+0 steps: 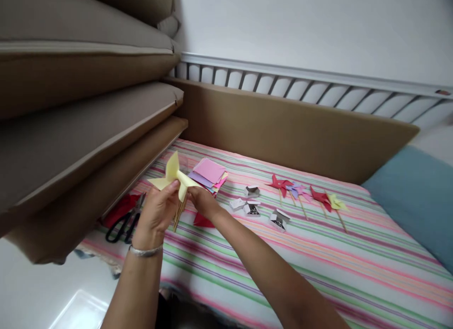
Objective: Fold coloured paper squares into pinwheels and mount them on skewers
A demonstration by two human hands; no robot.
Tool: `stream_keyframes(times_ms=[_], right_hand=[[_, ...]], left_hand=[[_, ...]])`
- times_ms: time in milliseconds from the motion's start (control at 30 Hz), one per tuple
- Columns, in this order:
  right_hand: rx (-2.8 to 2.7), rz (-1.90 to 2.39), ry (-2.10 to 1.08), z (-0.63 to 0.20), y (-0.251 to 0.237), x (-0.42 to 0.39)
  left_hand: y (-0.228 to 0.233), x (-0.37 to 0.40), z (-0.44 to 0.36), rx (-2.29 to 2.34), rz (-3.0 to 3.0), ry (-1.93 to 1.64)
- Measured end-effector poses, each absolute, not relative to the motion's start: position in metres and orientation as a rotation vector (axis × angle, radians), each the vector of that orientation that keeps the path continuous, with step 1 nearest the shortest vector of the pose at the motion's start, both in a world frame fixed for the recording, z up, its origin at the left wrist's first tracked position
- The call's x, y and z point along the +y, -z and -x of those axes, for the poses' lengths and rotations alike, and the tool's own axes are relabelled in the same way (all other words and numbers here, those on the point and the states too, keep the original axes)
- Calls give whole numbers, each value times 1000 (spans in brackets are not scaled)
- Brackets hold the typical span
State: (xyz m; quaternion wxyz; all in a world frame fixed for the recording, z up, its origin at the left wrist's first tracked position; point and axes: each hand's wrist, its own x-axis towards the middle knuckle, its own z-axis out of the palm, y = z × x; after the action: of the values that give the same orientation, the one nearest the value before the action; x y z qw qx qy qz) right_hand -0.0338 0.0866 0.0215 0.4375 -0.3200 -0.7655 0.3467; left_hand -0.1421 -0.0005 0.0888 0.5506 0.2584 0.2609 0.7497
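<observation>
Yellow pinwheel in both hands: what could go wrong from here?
1. The left hand and right hand pinch the yellow pinwheel near its centre; the thin paper blades could crease or tear.
2. The wooden sticks bundled below it might slip loose.
3. The scissors lie close beside the left wrist, so a careless move could snag them.

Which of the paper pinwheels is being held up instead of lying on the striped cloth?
The pale yellow pinwheel, held between both hands; the other four lie in a row on the cloth.
</observation>
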Motion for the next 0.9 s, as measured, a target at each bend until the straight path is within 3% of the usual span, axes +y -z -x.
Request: stream_keyframes(times_ms=[133,300,400,633,900], right_hand=[[-1743,822,-936,0,-22,72],[-998,851,-1388,-76,-14,27],[-794,824,-1388,-111,-13,5],[-871,862,-1302,-146,-19,5],[-1122,963,-1265,-165,-14,1]], left_hand=[[-84,4,142,628,-596,-1774],[-72,13,123,638,-602,-1637],[-58,19,103,657,-645,-1526],[-27,21,66,811,-847,-1147],[-32,22,34,662,-1244,-969]])
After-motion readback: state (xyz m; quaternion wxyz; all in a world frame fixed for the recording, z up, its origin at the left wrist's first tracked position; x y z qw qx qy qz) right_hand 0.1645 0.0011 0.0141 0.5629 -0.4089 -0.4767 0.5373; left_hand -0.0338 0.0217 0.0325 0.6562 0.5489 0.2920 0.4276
